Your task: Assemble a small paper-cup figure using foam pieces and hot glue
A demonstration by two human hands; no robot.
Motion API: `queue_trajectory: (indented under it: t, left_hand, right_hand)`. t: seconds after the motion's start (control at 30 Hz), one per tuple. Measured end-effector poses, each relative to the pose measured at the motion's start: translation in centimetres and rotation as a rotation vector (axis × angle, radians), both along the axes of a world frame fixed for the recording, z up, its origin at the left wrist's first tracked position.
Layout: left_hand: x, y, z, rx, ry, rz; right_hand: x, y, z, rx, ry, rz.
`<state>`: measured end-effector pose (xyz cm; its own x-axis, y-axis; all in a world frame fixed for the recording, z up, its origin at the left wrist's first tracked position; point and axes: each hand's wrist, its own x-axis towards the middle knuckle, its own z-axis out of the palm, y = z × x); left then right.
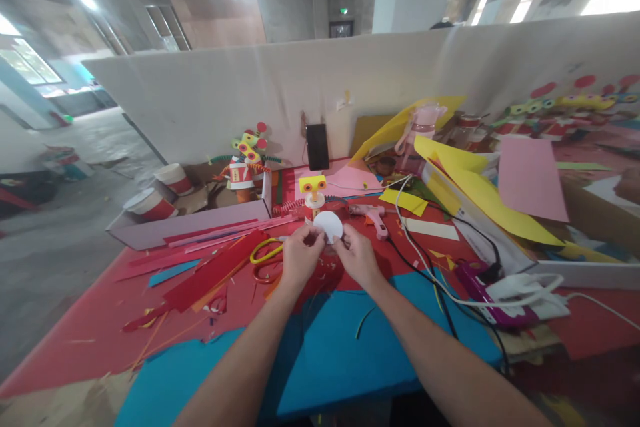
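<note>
A white paper disc (pixel 328 223) is pinched between my two hands over the middle of the table. My left hand (pixel 303 253) grips its left edge, while my right hand (pixel 354 252) has the lower right edge, fingers closed. Just behind the disc stands a paper-cup figure (pixel 315 200) with a yellow head piece (pixel 313 184) and coiled arms; the disc hides part of its cup. A pair of scissors with a yellow handle (pixel 266 251) lies left of my left hand. Beyond my right hand rests a pink glue gun (pixel 376 219).
Red paper strips (pixel 213 270) and scraps lie at left, beside a box (pixel 190 232) holding paper cups and finished figures. Blue sheets (pixel 345 340) cover the near edge. A purple power strip (pixel 487 293) with cables sits right, below a box of yellow paper (pixel 480 197). A phone (pixel 317 147) stands behind.
</note>
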<state>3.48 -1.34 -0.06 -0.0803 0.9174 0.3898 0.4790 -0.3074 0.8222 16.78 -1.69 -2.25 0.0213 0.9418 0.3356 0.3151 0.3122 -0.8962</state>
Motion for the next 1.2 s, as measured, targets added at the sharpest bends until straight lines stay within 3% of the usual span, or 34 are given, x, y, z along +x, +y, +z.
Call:
queue_trajectory:
  t: [0.3, 0.47, 0.63, 0.9, 1.03, 1.2]
  left_hand:
    - [-1.4, 0.7, -0.2, 0.123, 0.046, -0.002]
    - [-1.3, 0.5, -0.1, 0.246, 0.129, -0.065]
    - [-1.2, 0.4, -0.1, 0.289, 0.214, -0.095]
    - [-0.4, -0.2, 0.0, 0.203, 0.22, -0.045]
    - [0.0, -0.2, 0.0, 0.095, 0.173, 0.018]
    - [-0.3, 0.0, 0.1, 0.07, 0.101, 0.043]
  right_hand:
    - [-0.2, 0.2, -0.2, -0.176, 0.272, 0.173]
    - [0.0, -0.2, 0.4, -0.136, 0.179, 0.187]
    - [0.3, -0.2, 0.8, 0.005, -0.022, 0.111]
    - [0.2, -0.5, 1.2, 0.169, -0.196, 0.04]
    - [0.1, -0.6, 1.4, 0.137, -0.185, 0.04]
    - [0.2, -0.4, 1.3, 0.016, -0.064, 0.028]
